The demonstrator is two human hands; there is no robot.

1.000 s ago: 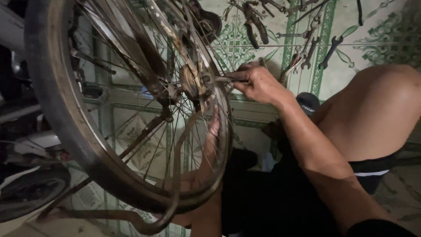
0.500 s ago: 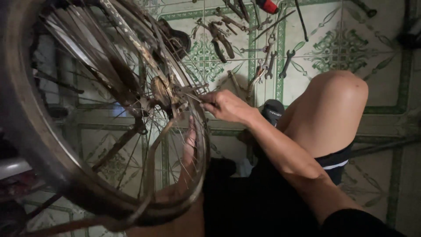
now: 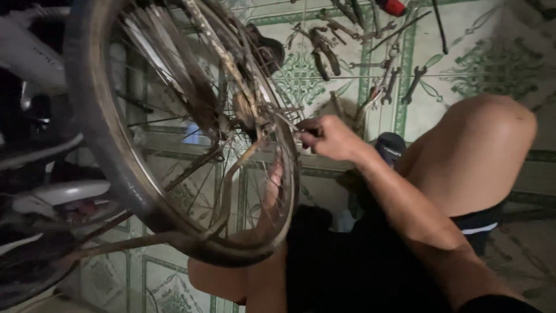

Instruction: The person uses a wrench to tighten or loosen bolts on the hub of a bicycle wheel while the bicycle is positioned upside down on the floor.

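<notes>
hand at the hub of an upturned bicycle wheel

at the far left, parts of other bicycles (image 3: 35, 174) sit in dim light, pale frames and fenders overlapping. next comes the bicycle wheel (image 3: 121, 174), filling the left half of the view, its dark tyre and worn rim tilted toward the camera, spokes running in to the hub (image 3: 249, 116) near the upper middle. a rusty stay bends down from the hub toward the lower rim. behind the spokes, low in the wheel, a forearm rises toward the hub; this is the left hand (image 3: 272, 185), and whether it is open or closed cannot be told through the spokes. just right of the hub, the right hand (image 3: 330, 138) is closed around a small dark tool (image 3: 310, 132), its tip touching the axle area. above, on the green-patterned tiled floor (image 3: 498, 64), lie pliers (image 3: 324, 52) and a few wrenches (image 3: 414, 81), well apart from the hand. at the right, the person's bare knee (image 3: 480, 145) stands up, dark shorts below it.
</notes>
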